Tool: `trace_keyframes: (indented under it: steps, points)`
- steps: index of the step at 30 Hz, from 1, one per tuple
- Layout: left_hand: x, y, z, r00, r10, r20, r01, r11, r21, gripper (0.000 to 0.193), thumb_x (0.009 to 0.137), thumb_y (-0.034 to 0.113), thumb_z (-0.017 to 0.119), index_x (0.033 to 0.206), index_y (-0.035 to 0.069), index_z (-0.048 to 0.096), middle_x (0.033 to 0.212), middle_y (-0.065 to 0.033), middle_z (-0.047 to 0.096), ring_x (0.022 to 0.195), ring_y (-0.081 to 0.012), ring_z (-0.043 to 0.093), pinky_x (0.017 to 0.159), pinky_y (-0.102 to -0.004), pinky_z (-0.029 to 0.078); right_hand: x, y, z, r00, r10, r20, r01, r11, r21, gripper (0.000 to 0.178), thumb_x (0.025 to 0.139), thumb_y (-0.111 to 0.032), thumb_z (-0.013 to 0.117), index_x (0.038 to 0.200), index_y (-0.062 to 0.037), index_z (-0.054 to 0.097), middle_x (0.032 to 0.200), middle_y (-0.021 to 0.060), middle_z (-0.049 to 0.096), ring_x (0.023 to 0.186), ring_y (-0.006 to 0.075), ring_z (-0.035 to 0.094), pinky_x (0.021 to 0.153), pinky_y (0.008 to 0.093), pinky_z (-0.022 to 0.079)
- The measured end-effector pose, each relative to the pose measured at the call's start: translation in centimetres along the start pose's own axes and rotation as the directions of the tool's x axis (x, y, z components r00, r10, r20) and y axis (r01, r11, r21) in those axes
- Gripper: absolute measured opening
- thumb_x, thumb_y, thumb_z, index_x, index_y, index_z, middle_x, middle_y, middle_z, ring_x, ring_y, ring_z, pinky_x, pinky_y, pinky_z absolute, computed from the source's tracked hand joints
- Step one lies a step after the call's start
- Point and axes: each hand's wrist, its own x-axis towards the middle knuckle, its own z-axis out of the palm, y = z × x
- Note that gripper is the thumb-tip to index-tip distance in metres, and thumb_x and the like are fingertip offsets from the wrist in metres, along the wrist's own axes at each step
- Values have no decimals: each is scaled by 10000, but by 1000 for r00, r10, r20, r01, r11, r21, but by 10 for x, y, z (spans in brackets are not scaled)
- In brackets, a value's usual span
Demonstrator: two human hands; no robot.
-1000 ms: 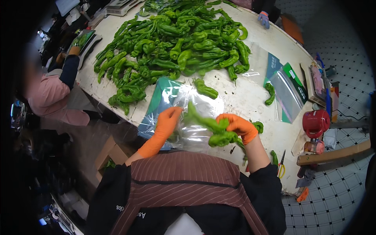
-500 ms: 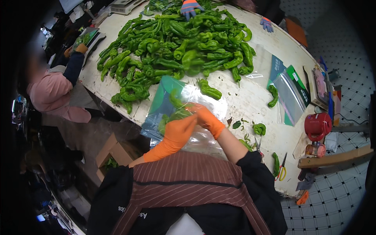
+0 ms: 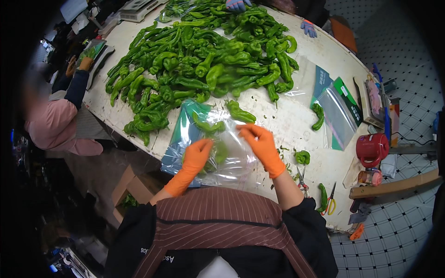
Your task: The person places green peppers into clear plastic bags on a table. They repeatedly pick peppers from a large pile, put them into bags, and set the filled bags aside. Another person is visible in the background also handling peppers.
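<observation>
A clear plastic bag point(image 3: 178, 139) with blue and green printing lies on the table before me, several green peppers point(image 3: 209, 126) showing inside it. My left hand point(image 3: 196, 156), in an orange glove, is closed with its fingertips pinching the bag's clear film. At the bag's right side, my right hand point(image 3: 262, 147), gloved alike, has its thumb and fingers curled in on the edge of the film. One loose green pepper point(image 3: 241, 112) rests just beyond the bag. The big pile of green peppers point(image 3: 199, 62) spreads over the table behind it.
Right of my hand lie a curled pepper point(image 3: 302, 157), scissors point(image 3: 302, 178) and yellow-handled scissors point(image 3: 331, 204). Flat bags point(image 3: 340, 120) and a red kettle point(image 3: 372, 149) are farther right. A cardboard box point(image 3: 134, 187) stands below left. Co-workers' gloved hands point(image 3: 238, 4) reach the far edge.
My hands have moved apart, the left one leftward and the right one rightward. The film between them is spread wider. A co-worker's hand at the far side has drawn back from the pile.
</observation>
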Motion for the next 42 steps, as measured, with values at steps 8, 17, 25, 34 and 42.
trace_keyframes:
  steps: [8,17,25,34,42]
  points:
    - [11,-7,-2,999,-35,14,34,997,70,258,895,214,659,1028,-5,686,815,-106,710,716,-113,623,661,-264,486,121,70,21,990,-138,-26,56,556,-829,448,754,-348,744,1073,-57,620,987,130,617,918,289,607,744,401,509]
    - [14,-6,-6,997,-68,42,69,997,-25,242,901,213,656,998,-7,688,756,-70,687,666,-89,576,615,-255,462,146,60,-3,998,-62,-21,31,732,-680,438,708,-265,699,1077,-52,597,1056,137,609,945,316,617,792,398,506]
    - [14,-5,-6,997,-61,49,62,997,-35,233,898,212,659,984,-3,688,751,-83,681,655,-98,576,610,-260,462,224,0,10,979,-174,107,204,800,-564,688,737,-306,640,1385,-166,456,1218,160,562,1051,358,585,877,402,486]
    - [12,-2,-7,1000,-15,27,14,999,44,198,886,208,660,975,35,701,788,-124,691,634,-171,632,590,-276,473,329,12,61,909,-279,-309,360,900,247,459,759,-90,745,1141,-19,500,1038,102,588,842,180,619,720,280,525]
    - [11,-7,-5,1000,15,4,-15,999,45,216,895,222,652,1000,40,703,769,-100,676,622,-154,597,581,-272,462,264,26,118,840,-542,7,308,467,-829,711,683,-257,772,1336,-202,494,1366,201,404,1167,409,456,930,451,446]
